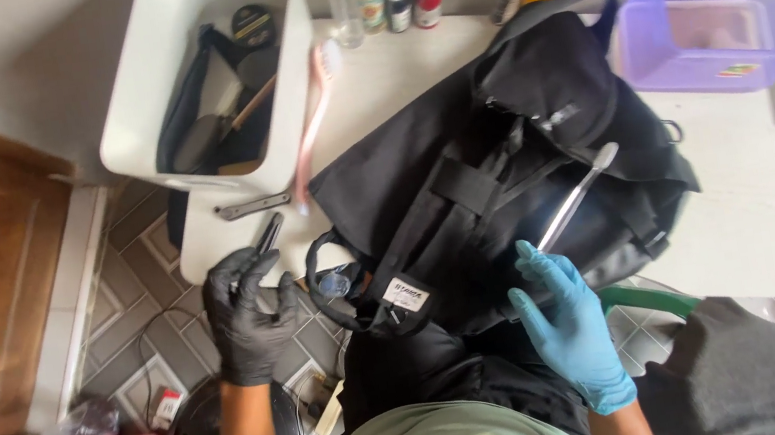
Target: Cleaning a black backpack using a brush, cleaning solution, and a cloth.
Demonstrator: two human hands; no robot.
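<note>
Head view, looking down. Item: black backpack [502, 171], lying flat across the white counter [741, 218], its near edge hanging over toward the person. Right hand [570, 328], blue glove, pinches a white toothbrush [575, 199] held over the bag's front. Left hand [247, 313], black glove, closes on what may be a small dark tool [268, 232] at the counter's edge. Nearby: white bin [207, 81], pink toothbrush [313, 117], purple tub [723, 14].
</note>
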